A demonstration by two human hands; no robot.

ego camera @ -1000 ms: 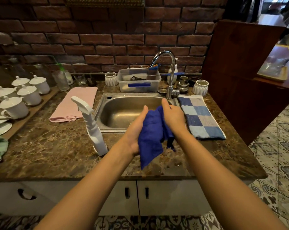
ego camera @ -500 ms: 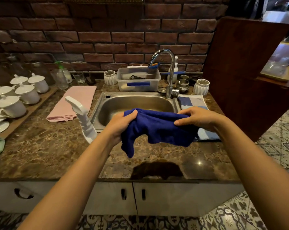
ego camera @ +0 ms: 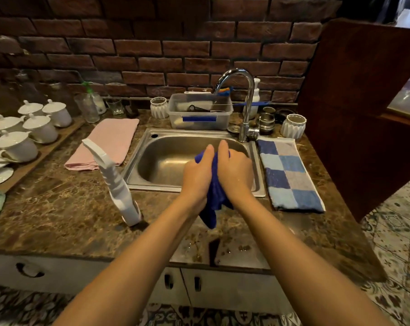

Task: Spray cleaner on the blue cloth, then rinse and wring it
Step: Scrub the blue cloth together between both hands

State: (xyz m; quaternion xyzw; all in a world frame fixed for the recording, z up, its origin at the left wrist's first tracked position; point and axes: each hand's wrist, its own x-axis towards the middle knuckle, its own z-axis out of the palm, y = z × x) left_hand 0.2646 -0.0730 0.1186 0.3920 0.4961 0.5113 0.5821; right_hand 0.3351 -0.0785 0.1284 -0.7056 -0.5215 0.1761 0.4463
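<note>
Counter [ego camera: 58,208] front edge nearest me: wet patch [ego camera: 213,250] and drips right under the hanging tail of the cloth [ego camera: 214,198]. The tail is over stone, not the basin, so that's likely where the drips come from.

Cloth is bunched into a rope between both hands. Left hand [ego camera: 197,176] has its fingers wrapped round the cloth, thumb up. Right hand [ego camera: 234,170] does the same, pressed close against the left. Both grip tight, nothing else held. Hands sit side by side on one bundle so I can twist against myself, so I read this as wringing or about to wring. Top of the cloth pokes out above my left thumb, over the sink [ego camera: 161,165], so squeezed water mostly falls in.

Bottle [ego camera: 115,182] stands to my left by the sink rim, untouched and within reach; the spray step looks done. Checked towel [ego camera: 288,175] lies flat right of the sink, pink towel [ego camera: 107,142] left.

Faucet [ego camera: 245,102] is behind my hands and I see no water running. Can't tell if the rinse has happened. Tub [ego camera: 199,111] at back against the brick.
</note>
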